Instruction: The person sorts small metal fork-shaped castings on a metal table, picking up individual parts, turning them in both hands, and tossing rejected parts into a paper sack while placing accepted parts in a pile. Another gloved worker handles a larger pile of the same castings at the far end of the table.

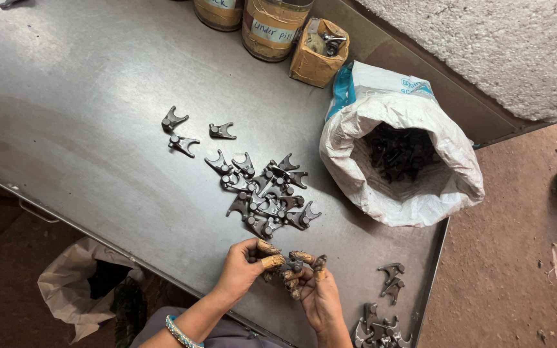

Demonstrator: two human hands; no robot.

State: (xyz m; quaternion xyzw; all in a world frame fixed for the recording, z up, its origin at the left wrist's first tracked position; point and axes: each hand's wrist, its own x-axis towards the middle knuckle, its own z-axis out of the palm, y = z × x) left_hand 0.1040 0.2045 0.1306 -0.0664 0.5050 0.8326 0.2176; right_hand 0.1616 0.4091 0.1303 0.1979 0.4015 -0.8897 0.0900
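Your two hands met at the near edge of a grey metal table (85, 109), and both pinched one small dark metal part (291, 267) between them. Your left hand (243, 264) curled in from the left, its taped fingertips (272, 261) closed against the part. Your right hand (317, 290) came up from below, palm turned toward you, its taped fingers bent around the same part. A beaded bracelet (176, 330) circled your left wrist.

Just beyond your hands, toward the middle of the table, lay a loose pile of forked metal parts (265, 193), dark and overlapping. Three more such parts (185, 132) lay apart from the pile, farther off and to the left. To the right of your right hand, at the table's near right corner, sat a smaller group of the same parts (381, 309).

To the right of the pile stood an open white woven sack (407, 161), its mouth rolled down, with more dark parts inside. Beyond it, at the far edge of the table, stood a small cardboard box (317, 51) and two taped jars (272, 26). Under the table, to the left, a pale bag (66, 283) sat on the brown dirt floor (517, 258).
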